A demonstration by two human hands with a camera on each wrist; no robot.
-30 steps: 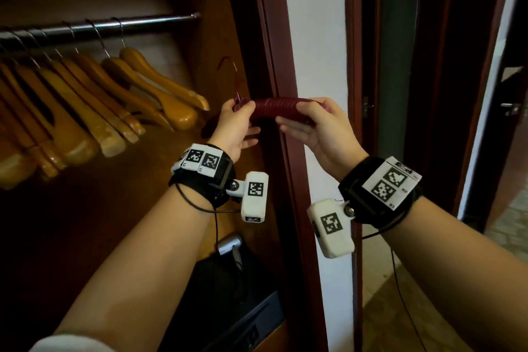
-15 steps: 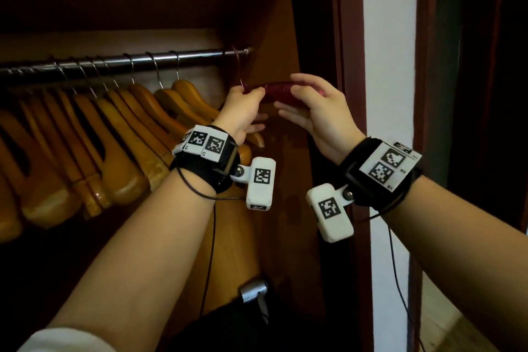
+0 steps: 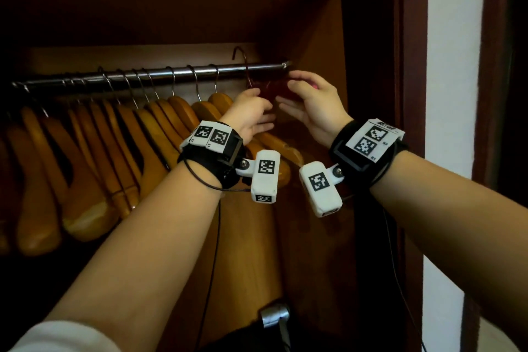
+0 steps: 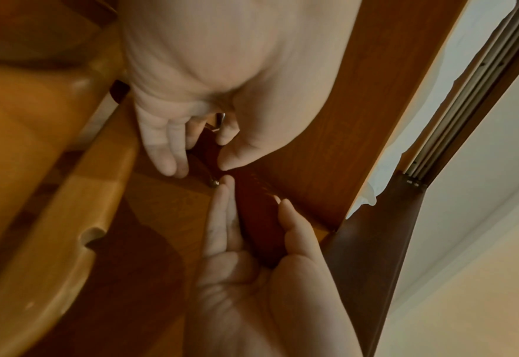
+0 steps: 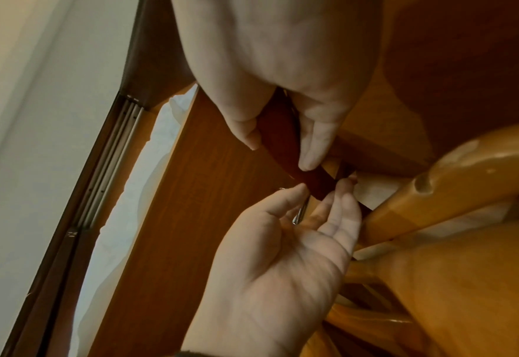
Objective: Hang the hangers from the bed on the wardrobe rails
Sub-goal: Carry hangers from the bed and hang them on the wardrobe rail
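Hooking the dark red hanger [image 3: 267,88] onto the rail [image 3: 160,74]
Both hands, left [image 3: 251,114] and right [image 3: 314,106], pinch it at the rail's 3 o'clock end; next, lower until the hook seats, then release.

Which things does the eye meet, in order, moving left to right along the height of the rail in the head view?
Row of light wooden hangers → left hand → dark red hanger → right hand → dark wardrobe frame → white wall.
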